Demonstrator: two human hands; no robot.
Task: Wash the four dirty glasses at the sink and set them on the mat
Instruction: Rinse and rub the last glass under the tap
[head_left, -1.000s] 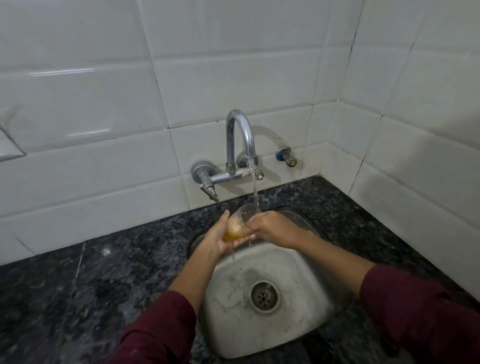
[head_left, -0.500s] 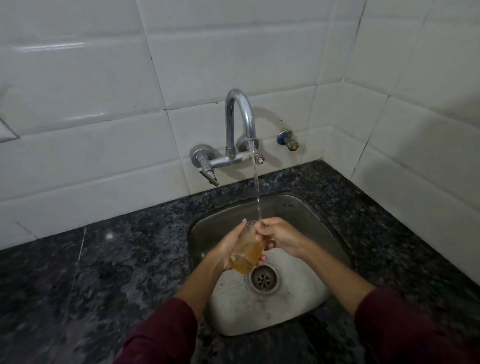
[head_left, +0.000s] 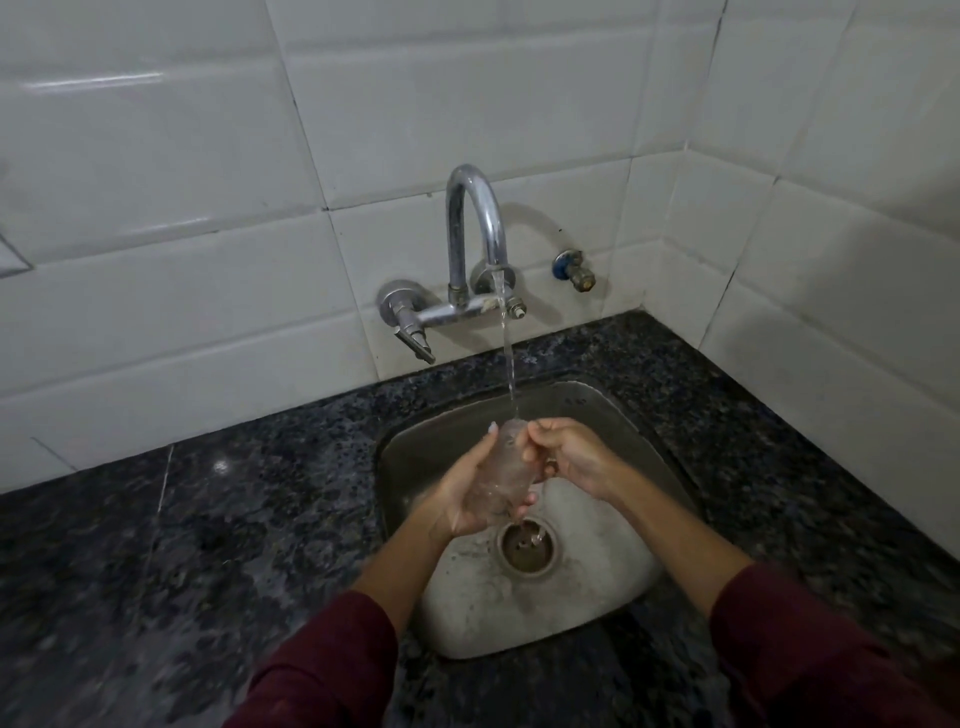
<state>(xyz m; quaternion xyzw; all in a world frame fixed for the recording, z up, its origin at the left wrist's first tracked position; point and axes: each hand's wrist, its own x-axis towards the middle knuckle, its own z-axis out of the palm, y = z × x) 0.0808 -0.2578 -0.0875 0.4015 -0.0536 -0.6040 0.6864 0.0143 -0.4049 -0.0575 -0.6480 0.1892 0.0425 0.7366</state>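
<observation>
From the head view, the only one I have, I see the glass (head_left: 501, 475) held low over the sink (head_left: 597, 587), just above the drain (head_left: 527, 545), under a thin stream of water (head_left: 508, 358) falling from the faucet (head_left: 475, 234). The glass looks clear and tilted, its rim up toward the stream. My left hand (head_left: 467, 493) cradles it from the side and below, fingers curled round the body. My right hand (head_left: 569, 460) is at the rim, fingertips pinching or rubbing the lip; whether any finger reaches inside I cannot tell. Water runs off the base into the drain.

I judge the glass light, stiff and brittle, and wet enough to be slippery, so a loose hold over the steel basin risks a drop and a chip. The safest grip, as I read it, is round the middle of the body with the whole hand, not by the rim alone.

The dark granite counter (head_left: 208, 545) surrounds the sink, and white tiles (head_left: 182, 286) back it. No mat or other glasses show here.
</observation>
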